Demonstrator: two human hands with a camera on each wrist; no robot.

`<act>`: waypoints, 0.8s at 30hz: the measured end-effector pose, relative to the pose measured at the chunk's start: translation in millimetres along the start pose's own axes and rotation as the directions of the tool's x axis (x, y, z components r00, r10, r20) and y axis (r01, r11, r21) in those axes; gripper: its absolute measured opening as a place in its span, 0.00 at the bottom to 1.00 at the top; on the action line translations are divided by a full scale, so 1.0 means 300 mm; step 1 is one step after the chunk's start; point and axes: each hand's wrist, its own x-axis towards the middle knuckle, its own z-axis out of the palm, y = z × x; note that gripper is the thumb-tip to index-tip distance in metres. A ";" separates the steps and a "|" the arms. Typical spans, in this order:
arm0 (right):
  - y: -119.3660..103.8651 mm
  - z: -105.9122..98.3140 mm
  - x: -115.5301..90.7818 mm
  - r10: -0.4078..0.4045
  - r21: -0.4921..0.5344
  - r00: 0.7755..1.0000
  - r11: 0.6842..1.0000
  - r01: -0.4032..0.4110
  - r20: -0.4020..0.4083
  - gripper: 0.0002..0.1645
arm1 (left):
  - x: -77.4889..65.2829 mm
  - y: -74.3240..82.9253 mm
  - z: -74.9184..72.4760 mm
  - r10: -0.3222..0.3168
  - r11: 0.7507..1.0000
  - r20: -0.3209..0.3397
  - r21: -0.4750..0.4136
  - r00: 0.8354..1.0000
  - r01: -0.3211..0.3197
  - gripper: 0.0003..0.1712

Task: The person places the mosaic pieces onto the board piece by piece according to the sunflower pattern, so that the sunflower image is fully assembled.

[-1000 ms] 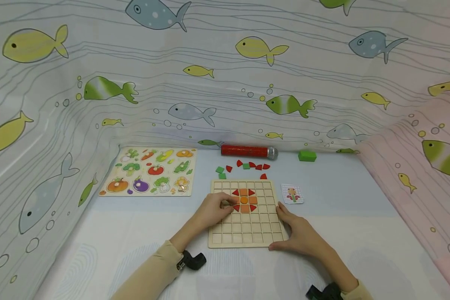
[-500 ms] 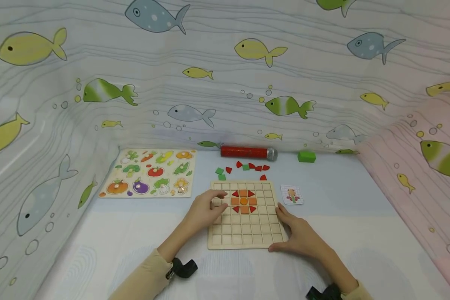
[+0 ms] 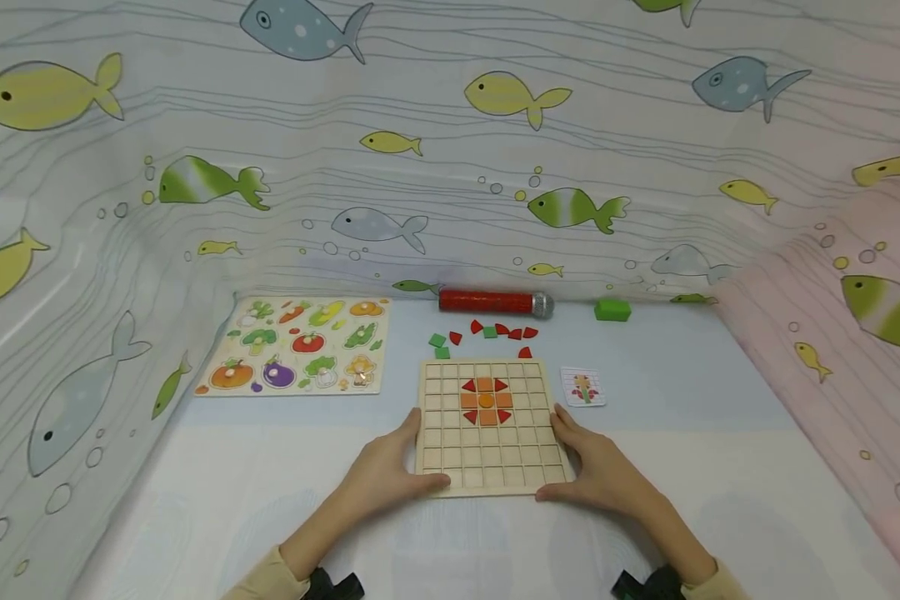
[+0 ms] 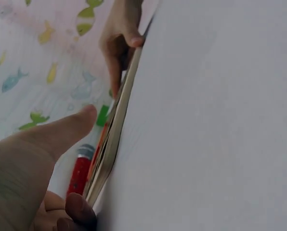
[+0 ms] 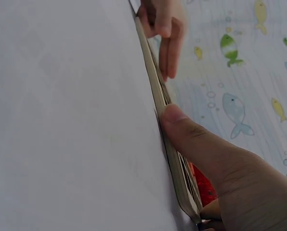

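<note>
A square wooden grid board (image 3: 493,457) lies flat in front of me in the head view. Orange square tiles (image 3: 488,417) form a cross on it around an orange round piece (image 3: 486,401), with red triangles (image 3: 503,416) at the corners. My left hand (image 3: 381,473) is at the board's near left corner, fingers along the left edge. In the left wrist view its straight thumb (image 4: 61,134) is raised off the board's edge. My right hand (image 3: 603,471) holds the near right corner, thumb against the front edge and fingers along the right side.
Loose green squares (image 3: 442,352) and red wedge pieces (image 3: 525,352) lie behind the board. A picture card (image 3: 583,398) sits to its right. Farther back are a red microphone (image 3: 487,302) and a green block (image 3: 612,311). A vegetable puzzle (image 3: 330,343) lies at left.
My left hand has let go of the orange tile at the left of the cross and drawn back to the board's near left corner. The right hand has stayed in place.
</note>
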 end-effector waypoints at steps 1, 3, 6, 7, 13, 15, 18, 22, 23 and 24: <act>-0.001 0.003 0.001 0.004 0.001 1.000 1.000 -0.004 0.003 0.79 | -0.003 -0.004 0.001 0.005 1.000 0.002 0.009 1.000 -0.005 0.73; -0.004 0.006 0.002 0.006 -0.001 1.000 1.000 -0.006 0.006 0.79 | -0.009 -0.009 0.001 0.029 0.999 0.005 0.027 1.000 -0.029 0.75; -0.008 0.005 0.000 0.012 -0.006 1.000 1.000 -0.012 0.006 0.79 | -0.011 -0.015 -0.001 0.074 0.995 0.025 0.068 0.997 -0.076 0.77; -0.009 0.004 -0.001 0.015 -0.006 1.000 1.000 -0.015 0.006 0.79 | -0.010 -0.018 -0.001 0.085 0.992 0.034 0.087 0.996 -0.088 0.78; -0.011 -0.021 0.002 0.010 0.000 1.000 1.000 -0.010 0.017 0.77 | -0.005 -0.022 -0.016 0.109 0.983 0.076 0.142 0.991 -0.118 0.79; -0.009 -0.033 0.009 0.002 0.016 1.000 1.000 -0.002 0.016 0.72 | -0.004 -0.021 -0.022 0.111 0.981 0.083 0.150 0.990 -0.122 0.78; -0.002 -0.048 0.021 -0.022 0.023 1.000 0.999 0.022 0.007 0.62 | -0.004 -0.022 -0.028 0.111 0.980 0.085 0.156 0.990 -0.123 0.75; 0.001 -0.064 0.040 -0.018 0.055 1.000 0.998 0.019 -0.019 0.48 | -0.002 -0.027 -0.033 0.116 0.982 0.084 0.140 0.990 -0.127 0.72; 0.000 -0.067 0.047 -0.017 0.058 0.999 0.998 0.019 -0.038 0.44 | -0.002 -0.029 -0.034 0.119 0.982 0.082 0.134 0.989 -0.129 0.71; -0.003 -0.070 0.055 -0.016 0.073 0.998 0.997 0.020 -0.056 0.41 | -0.001 -0.031 -0.034 0.123 0.983 0.080 0.126 0.989 -0.133 0.71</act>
